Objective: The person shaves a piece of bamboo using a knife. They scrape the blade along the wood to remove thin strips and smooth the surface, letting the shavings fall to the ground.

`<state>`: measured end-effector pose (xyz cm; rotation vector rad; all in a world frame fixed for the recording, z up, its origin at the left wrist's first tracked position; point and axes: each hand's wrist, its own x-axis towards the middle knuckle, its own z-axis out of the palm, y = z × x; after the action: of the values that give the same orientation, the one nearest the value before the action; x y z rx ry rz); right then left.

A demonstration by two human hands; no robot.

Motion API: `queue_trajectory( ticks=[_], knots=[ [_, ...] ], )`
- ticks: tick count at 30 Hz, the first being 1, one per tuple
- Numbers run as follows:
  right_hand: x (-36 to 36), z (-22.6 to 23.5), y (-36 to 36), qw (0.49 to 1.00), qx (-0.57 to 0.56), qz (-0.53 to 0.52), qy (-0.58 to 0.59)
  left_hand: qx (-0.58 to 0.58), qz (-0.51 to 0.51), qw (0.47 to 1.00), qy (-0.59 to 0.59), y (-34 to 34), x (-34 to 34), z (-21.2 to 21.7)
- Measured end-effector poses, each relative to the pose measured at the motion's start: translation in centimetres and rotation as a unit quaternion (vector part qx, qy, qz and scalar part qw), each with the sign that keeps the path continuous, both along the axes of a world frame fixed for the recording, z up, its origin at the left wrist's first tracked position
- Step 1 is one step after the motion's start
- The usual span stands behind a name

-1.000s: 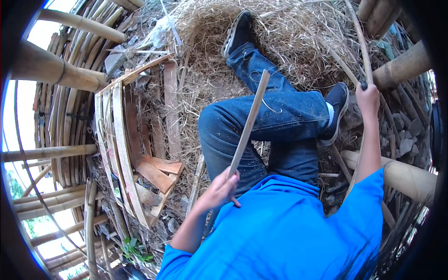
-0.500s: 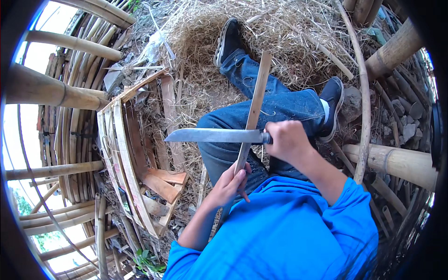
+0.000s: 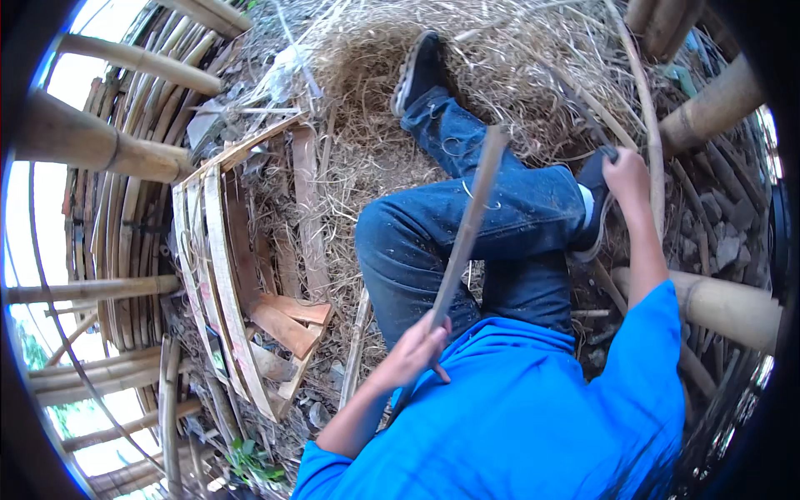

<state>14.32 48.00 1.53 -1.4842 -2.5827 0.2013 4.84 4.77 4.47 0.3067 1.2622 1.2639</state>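
My left hand (image 3: 419, 352) is closed around the lower end of a narrow strip of split bamboo or wood (image 3: 472, 218). That strip slants up and away across my bent leg in blue jeans. Out to the right, beyond my foot, my right hand (image 3: 627, 175) grips the dark handle of a machete (image 3: 584, 112). Its blade is seen nearly edge-on, points away to the upper left over the shavings, and is apart from the strip.
A slatted wooden crate (image 3: 218, 275) lies on its side at the left. Dry shavings (image 3: 375, 62) cover the ground ahead. Thick bamboo poles (image 3: 125, 157) stand at the left, with another pole (image 3: 708, 304) at the right near broken stones (image 3: 727, 242).
My right hand has swung the machete away from the strip, outward to the far right. The strip has tilted slightly to the right, still in my left hand.
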Motion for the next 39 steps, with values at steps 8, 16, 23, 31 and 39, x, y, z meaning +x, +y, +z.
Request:
queue_trajectory(
  ticks=[8,16,23,31,39],
  knots=[
    [-1.7,3.2,-14.1,0.952,-0.111,0.207,0.198,-0.006,0.029,0.999,-0.011,0.7,-3.6,-2.7],
    [-4.0,1.6,-19.3,0.916,-0.105,0.377,0.087,-0.018,0.087,0.993,0.076,2.9,-1.7,-0.8],
    [-4.7,0.5,-17.4,0.918,-0.049,0.389,0.062,-0.074,0.053,0.958,0.272,3.0,-1.9,-0.3],
    [-6.0,1.0,-15.4,0.908,-0.019,0.389,0.157,-0.075,0.037,0.949,0.305,2.9,-2.9,1.0],
    [-7.3,1.3,-11.7,0.924,0.043,0.355,0.135,-0.058,0.044,0.954,0.290,2.4,-3.4,1.1]
  ],
)
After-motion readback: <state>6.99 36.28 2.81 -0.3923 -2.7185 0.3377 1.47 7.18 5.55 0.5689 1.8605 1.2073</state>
